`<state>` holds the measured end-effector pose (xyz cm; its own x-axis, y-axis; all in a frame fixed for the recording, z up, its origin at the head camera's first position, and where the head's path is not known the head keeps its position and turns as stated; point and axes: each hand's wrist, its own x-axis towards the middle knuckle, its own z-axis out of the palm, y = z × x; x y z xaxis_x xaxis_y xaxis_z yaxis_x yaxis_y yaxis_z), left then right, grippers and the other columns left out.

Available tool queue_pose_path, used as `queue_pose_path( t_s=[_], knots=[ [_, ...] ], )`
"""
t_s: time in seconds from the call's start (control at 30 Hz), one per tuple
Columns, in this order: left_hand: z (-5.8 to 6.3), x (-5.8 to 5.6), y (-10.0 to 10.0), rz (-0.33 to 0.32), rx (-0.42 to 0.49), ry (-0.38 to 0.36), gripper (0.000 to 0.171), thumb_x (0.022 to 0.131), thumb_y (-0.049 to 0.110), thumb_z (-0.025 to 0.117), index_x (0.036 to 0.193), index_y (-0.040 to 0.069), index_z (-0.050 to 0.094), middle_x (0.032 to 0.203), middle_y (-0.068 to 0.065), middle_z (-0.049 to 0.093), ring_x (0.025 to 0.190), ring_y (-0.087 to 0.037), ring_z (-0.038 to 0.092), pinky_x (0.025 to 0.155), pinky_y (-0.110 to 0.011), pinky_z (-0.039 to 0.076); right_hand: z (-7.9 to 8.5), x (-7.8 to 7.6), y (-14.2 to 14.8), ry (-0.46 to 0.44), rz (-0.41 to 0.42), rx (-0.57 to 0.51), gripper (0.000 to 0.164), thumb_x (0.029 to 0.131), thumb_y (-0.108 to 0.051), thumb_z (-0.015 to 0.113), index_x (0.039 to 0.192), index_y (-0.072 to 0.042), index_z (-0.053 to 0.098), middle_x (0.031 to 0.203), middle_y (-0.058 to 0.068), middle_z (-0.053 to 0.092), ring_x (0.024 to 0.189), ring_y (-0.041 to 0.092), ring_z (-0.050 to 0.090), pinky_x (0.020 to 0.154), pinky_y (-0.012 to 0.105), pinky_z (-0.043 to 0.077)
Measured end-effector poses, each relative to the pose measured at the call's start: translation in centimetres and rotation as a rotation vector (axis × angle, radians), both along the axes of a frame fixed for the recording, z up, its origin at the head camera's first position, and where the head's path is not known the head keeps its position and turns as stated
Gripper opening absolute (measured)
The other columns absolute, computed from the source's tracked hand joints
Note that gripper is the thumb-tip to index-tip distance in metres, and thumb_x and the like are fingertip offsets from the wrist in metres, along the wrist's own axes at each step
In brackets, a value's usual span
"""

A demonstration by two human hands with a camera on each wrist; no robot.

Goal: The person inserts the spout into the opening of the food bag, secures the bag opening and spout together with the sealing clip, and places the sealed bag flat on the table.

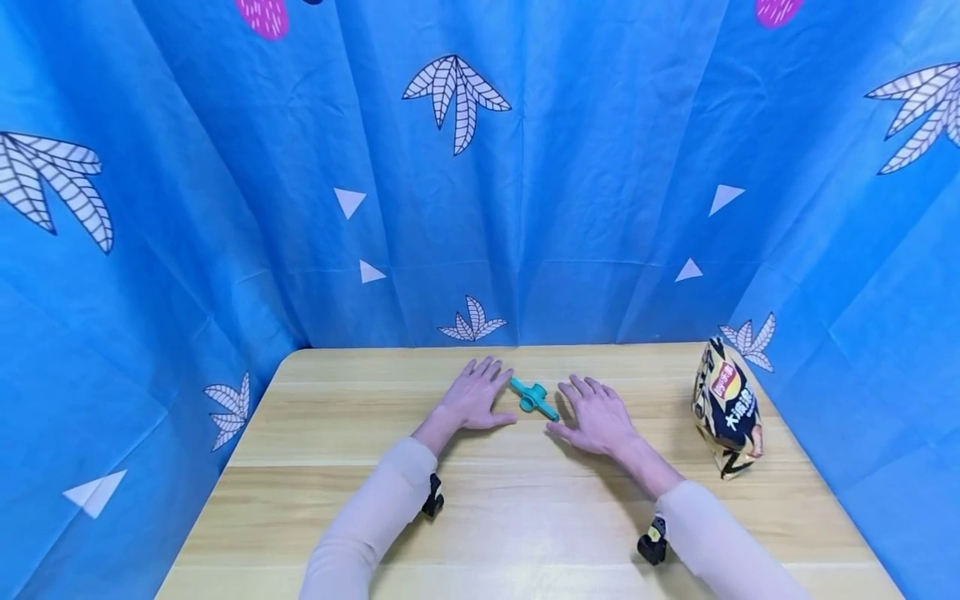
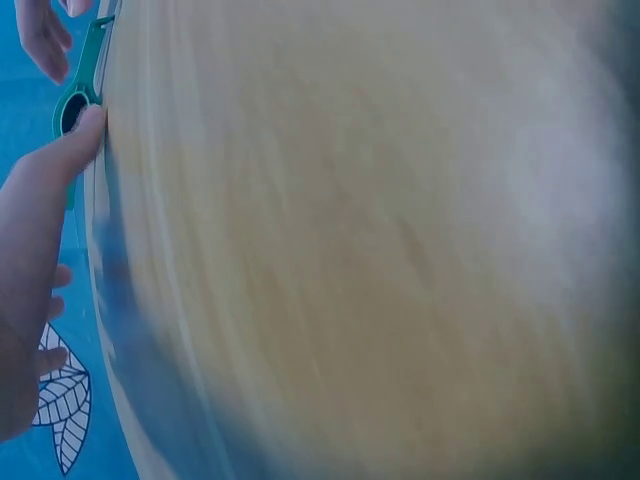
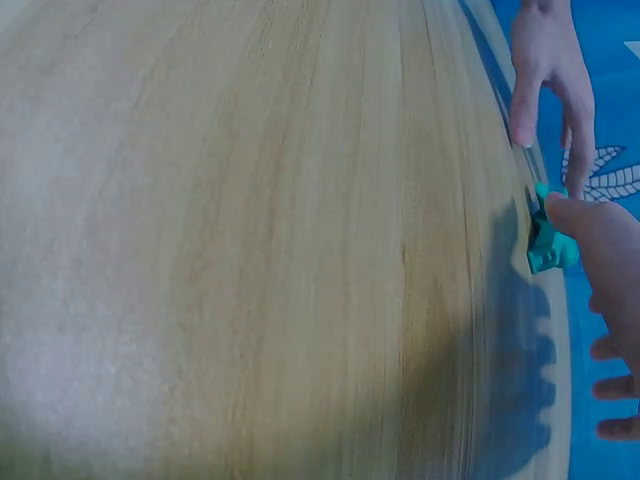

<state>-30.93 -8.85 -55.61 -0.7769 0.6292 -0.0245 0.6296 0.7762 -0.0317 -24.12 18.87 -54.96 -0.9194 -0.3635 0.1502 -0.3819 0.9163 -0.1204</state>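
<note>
A teal plastic bar with a round collar at its middle, like a bag clip with a spout (image 1: 534, 392), lies slantwise on the wooden table between the two hands. My left hand (image 1: 474, 397) is just left of it, fingers spread and holding nothing. On the other side my right hand (image 1: 597, 417) has its fingers extended near the bar's lower right end. In the left wrist view the left thumb overlaps the clip's collar (image 2: 62, 105); contact cannot be told. The right wrist view shows the right thumb in front of the clip (image 3: 547, 252), again with contact unclear.
An upright chip bag (image 1: 727, 408), black and gold, stands at the table's right side. Blue curtains (image 1: 577, 208) with leaf prints hang behind the table (image 1: 480, 517) and along both sides. Each wrist carries a small black device.
</note>
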Motion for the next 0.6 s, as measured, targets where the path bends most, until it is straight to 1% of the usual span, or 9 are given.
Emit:
queue_pose_path(
  t_s=[0.13,0.3,0.5,0.6],
  knots=[
    [-0.1,-0.1,0.5,0.007,-0.023,-0.007,0.099,0.094,0.081,0.047,0.167,0.017,0.028,0.173,-0.017,0.031,0.163,-0.038,0.026,0.133,-0.058,0.022,-0.2,-0.2,-0.1,0.0,0.02,0.02,0.078,0.09,-0.065,0.07,0.146,-0.011,0.059,0.158,0.023,0.052,0.144,0.049,0.05,0.112,0.068,0.047],
    [-0.2,-0.2,1.0,0.004,-0.046,-0.015,0.098,0.095,0.081,0.046,0.168,0.018,0.026,0.174,-0.017,0.03,0.163,-0.036,0.025,0.134,-0.056,0.02,-0.4,-0.4,-0.4,0.006,0.033,0.019,0.069,0.091,-0.061,0.073,0.138,-0.011,0.064,0.153,0.022,0.056,0.142,0.049,0.051,0.11,0.068,0.048],
    [-0.1,-0.6,1.2,0.0,-0.066,-0.01,0.096,0.096,0.081,0.042,0.168,0.019,0.026,0.173,-0.015,0.031,0.163,-0.035,0.027,0.134,-0.055,0.022,-0.3,-0.9,-0.7,0.019,0.055,0.039,0.065,0.091,-0.061,0.072,0.135,-0.013,0.065,0.149,0.02,0.06,0.139,0.046,0.055,0.106,0.066,0.052],
    [-0.2,-0.5,1.3,-0.009,-0.063,-0.019,0.092,0.098,0.079,0.04,0.167,0.019,0.027,0.173,-0.015,0.031,0.163,-0.035,0.027,0.133,-0.056,0.023,-0.3,-1.0,-0.9,0.02,0.068,0.054,0.062,0.093,-0.061,0.07,0.133,-0.014,0.066,0.148,0.019,0.061,0.137,0.045,0.056,0.105,0.065,0.053]
  ],
)
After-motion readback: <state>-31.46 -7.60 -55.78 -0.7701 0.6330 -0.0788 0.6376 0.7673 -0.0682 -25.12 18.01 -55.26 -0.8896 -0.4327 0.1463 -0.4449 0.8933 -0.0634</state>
